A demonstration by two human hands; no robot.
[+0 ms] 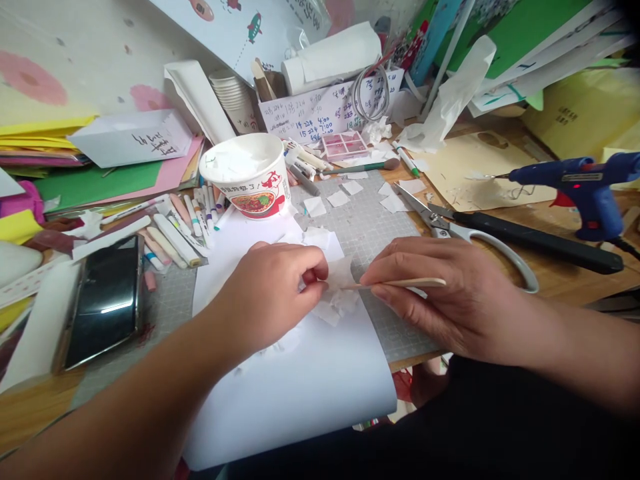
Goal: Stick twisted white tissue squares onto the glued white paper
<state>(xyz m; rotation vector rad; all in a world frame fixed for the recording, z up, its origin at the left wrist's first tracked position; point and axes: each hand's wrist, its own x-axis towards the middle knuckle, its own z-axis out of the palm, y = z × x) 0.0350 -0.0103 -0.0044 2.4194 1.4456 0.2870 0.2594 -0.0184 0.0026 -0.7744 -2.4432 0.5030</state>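
Note:
My right hand (pixel 440 287) grips a flat wooden stick (pixel 420 283) between thumb and fingers, its thin end pointing left. Opposite it, my left hand (pixel 275 287) is closed in a pinch at the edge of a thin white paper piece (pixel 341 271). The stick's tip meets the paper close to my left fingertips. Below both hands, torn white scraps (pixel 333 310) lie on a large white sheet (pixel 300 393), which hangs over the table's front edge. Part of the scraps is hidden by my left hand.
A paper tub (pixel 245 177) with white contents stands behind my left hand. Scissors (pixel 450 230), a black-handled tool (pixel 540 240) and a blue glue gun (pixel 575 183) are at right. Markers (pixel 175 230) and a phone (pixel 105 303) lie left on the grey cutting mat (pixel 385 227).

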